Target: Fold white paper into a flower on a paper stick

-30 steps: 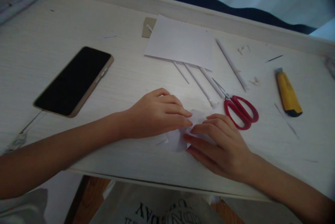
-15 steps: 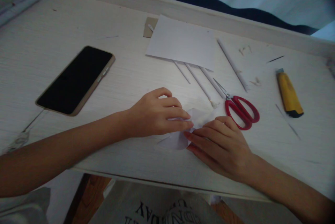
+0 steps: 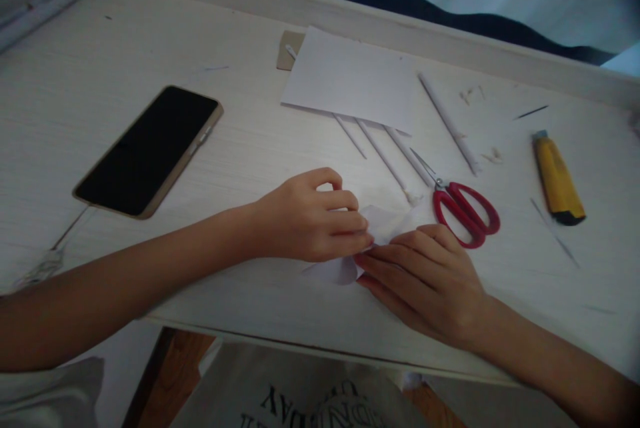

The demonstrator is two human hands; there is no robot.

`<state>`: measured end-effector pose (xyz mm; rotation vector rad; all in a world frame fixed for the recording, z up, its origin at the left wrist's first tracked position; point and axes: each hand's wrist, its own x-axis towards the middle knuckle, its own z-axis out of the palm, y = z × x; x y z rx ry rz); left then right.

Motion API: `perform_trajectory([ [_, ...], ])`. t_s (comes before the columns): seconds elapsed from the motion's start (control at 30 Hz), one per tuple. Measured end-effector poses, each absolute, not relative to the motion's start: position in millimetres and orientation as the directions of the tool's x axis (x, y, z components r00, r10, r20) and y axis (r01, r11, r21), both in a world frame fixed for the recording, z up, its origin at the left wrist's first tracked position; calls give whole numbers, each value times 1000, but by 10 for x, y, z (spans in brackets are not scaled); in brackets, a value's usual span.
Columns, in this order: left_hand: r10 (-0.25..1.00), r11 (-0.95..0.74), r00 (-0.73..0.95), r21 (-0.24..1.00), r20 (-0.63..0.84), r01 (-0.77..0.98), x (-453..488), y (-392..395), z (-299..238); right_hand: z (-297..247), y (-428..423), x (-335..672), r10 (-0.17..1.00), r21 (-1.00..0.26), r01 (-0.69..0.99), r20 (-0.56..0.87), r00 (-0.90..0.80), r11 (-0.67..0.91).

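Pinching a small piece of thin white paper [image 3: 336, 273], we worked near the front edge of the white worktop [image 3: 250, 135]. Our left hand [image 3: 313, 221] had its fingers bent, the tips gripping the paper from the left; our right hand [image 3: 435, 288] grasped it from the right between thumb and fingers, the two sets of fingertips nearly meeting. We could not tell whether the paper touched the surface under them.

Just beyond our right hand we had red-handled scissors [image 3: 463, 211], their blades beside the nearest of three rolled paper sticks [image 3: 383, 159]. Those sticks ran out from under a white sheet [image 3: 355, 81], which partly covered a beige card [image 3: 283, 58]. Another paper roll [image 3: 447, 121] lay to the sheet's right, with small scraps [image 3: 494, 156] near its lower end.

Farther right we saw a yellow tube [image 3: 557, 178] with a black end; well to the left, a dark-screened smartphone [image 3: 150, 151] with a cable [image 3: 70, 228] at its lower end.
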<state>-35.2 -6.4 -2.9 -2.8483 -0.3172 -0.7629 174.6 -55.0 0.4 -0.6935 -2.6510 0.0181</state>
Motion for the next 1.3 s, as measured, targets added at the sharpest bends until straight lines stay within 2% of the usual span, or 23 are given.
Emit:
perform_trajectory([
  [0.23,181,-963,847,-86,500,257,-404,-24,18,21,-544,1739,472,-108,471,401,-785,876],
  [0.4,207,-964,851,-49,483,262,-415,-21,21,82,-552,1716,491,-145,472,366,-791,869],
  [0.77,236,-945,829,-80,508,318,-410,-96,7,71,-667,1649,644,-161,633,343,-683,757],
  [1.0,275,-940,816,-38,509,340,-423,-116,9,107,-700,1612,724,-229,690,310,-617,686],
  [1.3,304,-926,798,-35,520,376,-415,-175,34,139,-676,1648,759,-268,715,334,-559,645],
])
